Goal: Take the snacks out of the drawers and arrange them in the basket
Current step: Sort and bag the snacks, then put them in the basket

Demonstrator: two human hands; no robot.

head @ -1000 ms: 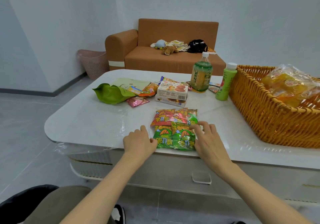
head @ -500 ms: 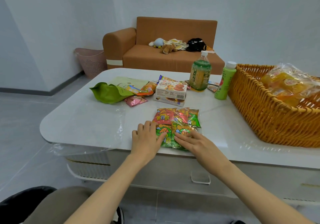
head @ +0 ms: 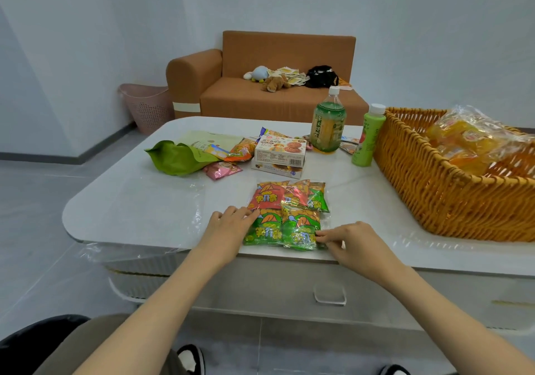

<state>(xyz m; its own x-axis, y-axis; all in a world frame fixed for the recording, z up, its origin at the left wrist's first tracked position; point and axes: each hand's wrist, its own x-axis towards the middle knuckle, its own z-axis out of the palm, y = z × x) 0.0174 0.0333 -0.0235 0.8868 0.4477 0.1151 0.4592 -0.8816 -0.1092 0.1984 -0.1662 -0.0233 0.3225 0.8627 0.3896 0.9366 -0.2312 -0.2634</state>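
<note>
A: Pack [head: 286, 215] where?

B: On table [head: 130, 201], right at near edge, above drawer handle [head: 330, 295]. Not in basket [head: 434, 189] yet.

A: Hands?

B: Touching pack's left side with left hand [head: 228, 224], fingers straight and pressed together. Pinching wrapper's near-right corner with right hand [head: 347, 240], fingertips curled in.

A: Step?

B: Likely squaring up pack for a lift. Just a guess.

A: Risks?

B: Gripping slick film by one corner only: could slip out, or sag and swing with small bags loose inside. Sitting this close to edge, could slide off to floor on a nudge. Needs second hand under it, probably.

A: In the way?

B: Small bottle [head: 367, 140] just beside basket's left wall, big bottle [head: 328, 125] near it, farther back. Could tip either on a low carry to the right. Tall basket wall too, so up and over rim. Yellow bag [head: 469, 143] already inside, filling far part. Near part hidden by wall, cannot tell how much room.

A: Rest?

B: Box [head: 280, 149], green pouch [head: 179, 157], pink packet [head: 222, 169] farther back on table, apart from pack. Sofa [head: 275, 105] with toys and pink bin [head: 147, 105] behind table.
</note>
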